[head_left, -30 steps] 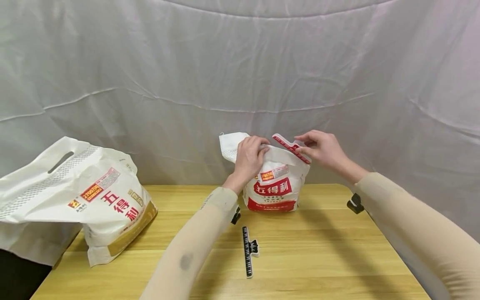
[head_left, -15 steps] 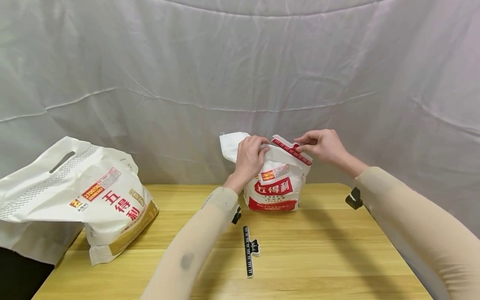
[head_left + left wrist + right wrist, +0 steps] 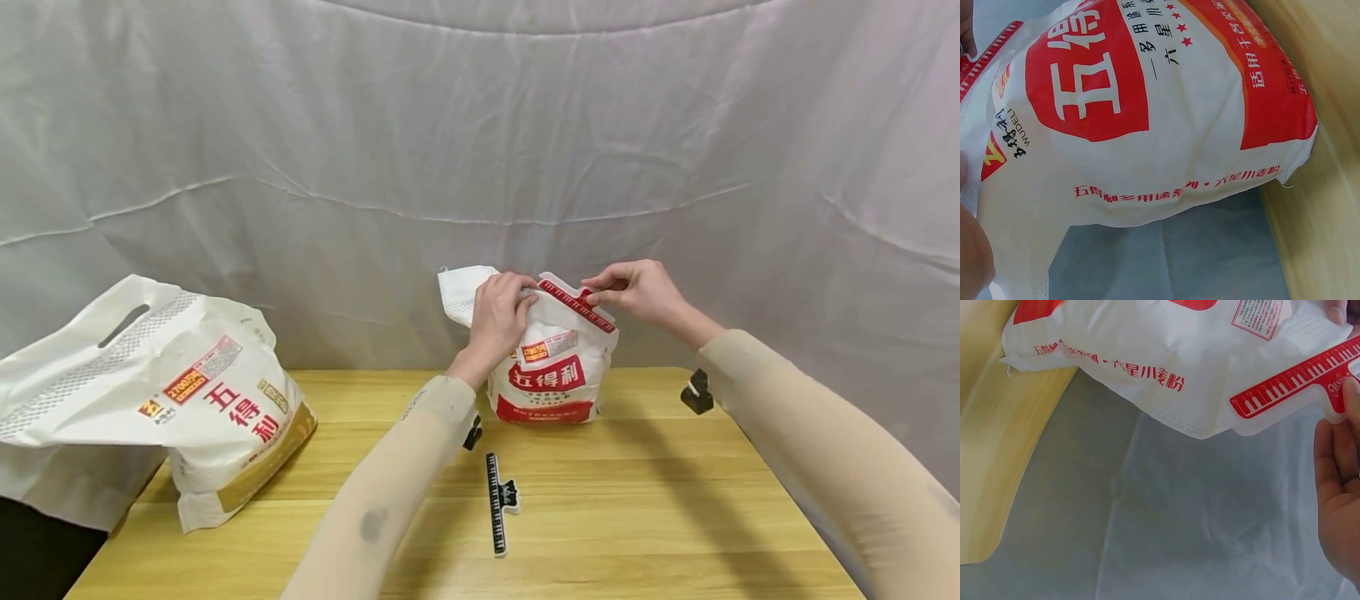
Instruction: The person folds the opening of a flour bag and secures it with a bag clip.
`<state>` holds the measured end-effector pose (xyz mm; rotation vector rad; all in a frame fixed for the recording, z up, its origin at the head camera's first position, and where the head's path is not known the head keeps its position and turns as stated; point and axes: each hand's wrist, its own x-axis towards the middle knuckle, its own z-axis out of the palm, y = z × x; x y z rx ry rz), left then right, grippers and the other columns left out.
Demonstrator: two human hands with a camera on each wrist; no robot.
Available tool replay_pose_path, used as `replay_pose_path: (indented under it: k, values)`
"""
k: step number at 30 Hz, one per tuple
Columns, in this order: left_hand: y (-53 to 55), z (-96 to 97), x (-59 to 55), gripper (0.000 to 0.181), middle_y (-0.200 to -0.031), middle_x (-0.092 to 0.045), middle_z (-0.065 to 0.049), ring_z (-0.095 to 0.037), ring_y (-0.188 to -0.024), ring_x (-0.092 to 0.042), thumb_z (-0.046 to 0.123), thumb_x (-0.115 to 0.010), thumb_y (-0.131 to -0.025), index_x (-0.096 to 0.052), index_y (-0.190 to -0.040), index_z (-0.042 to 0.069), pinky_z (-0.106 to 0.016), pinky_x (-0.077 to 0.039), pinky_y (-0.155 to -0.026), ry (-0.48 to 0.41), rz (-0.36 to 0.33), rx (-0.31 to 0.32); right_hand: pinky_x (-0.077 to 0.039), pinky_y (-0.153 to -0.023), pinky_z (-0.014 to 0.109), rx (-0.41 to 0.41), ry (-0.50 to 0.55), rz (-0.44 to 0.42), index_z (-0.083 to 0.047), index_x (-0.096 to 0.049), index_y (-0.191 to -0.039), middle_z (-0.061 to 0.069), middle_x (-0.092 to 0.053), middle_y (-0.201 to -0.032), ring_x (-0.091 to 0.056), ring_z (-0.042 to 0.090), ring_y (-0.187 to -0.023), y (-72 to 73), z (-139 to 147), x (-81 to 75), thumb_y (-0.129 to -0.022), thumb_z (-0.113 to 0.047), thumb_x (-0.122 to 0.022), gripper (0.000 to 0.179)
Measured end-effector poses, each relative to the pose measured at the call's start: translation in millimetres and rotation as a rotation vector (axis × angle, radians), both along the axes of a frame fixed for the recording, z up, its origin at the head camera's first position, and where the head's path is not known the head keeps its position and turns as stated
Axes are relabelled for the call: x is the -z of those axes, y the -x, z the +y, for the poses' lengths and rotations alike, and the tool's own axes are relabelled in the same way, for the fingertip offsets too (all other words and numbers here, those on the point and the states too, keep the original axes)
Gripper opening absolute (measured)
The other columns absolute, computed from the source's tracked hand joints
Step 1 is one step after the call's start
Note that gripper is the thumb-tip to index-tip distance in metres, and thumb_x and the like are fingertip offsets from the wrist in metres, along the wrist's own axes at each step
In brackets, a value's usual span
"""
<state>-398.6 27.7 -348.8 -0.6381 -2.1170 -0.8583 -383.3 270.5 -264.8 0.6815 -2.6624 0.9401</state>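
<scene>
A white and red flour bag stands upright at the back of the table, its top folded over. My left hand grips that folded top, with the bag's loose white end poking out to its left. With thumb and fingers my right hand pinches the tab of a red bag clip with a piano-key pattern. In the right wrist view the clip lies along the bag's top edge, its strip over the white film. Only part of the left hand shows in the left wrist view.
A black bag clip of the same shape lies on the wooden table in front of the bag. Another white flour bag with a handle hole leans at the left. A grey cloth hangs behind the table.
The right hand and the red clip have shifted slightly to the left along the top of the bag. The left hand keeps its place on the fold.
</scene>
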Motion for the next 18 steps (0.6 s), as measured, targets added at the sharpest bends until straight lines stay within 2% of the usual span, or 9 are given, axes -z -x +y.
replay_pose_path:
  k: [11,18]
  values:
    - [-0.3,1.3,0.4,0.017,-0.112,-0.074,-0.005,-0.023,-0.114,-0.063,0.017,-0.069,-0.099,-0.067,-0.114,0.009,-0.04,-0.042,-0.111,-0.032,-0.032,-0.035,-0.052,-0.064,0.014,-0.014,0.003,-0.031,-0.003,-0.081,-0.1,0.014,-0.078,-0.108,-0.071,0.004,-0.083,5.5,-1.9,7.1,-0.087,-0.01,-0.084,0.015]
    - [-1.0,1.5,3.0,0.013,-0.109,-0.073,-0.004,-0.023,-0.112,-0.063,0.016,-0.065,-0.101,-0.067,-0.112,0.009,-0.04,-0.043,-0.109,-0.02,-0.028,-0.08,-0.053,-0.065,0.016,-0.011,-0.005,-0.039,-0.003,-0.081,-0.101,0.013,-0.079,-0.107,-0.074,0.014,-0.086,7.4,-7.1,14.9,-0.087,-0.008,-0.084,0.015]
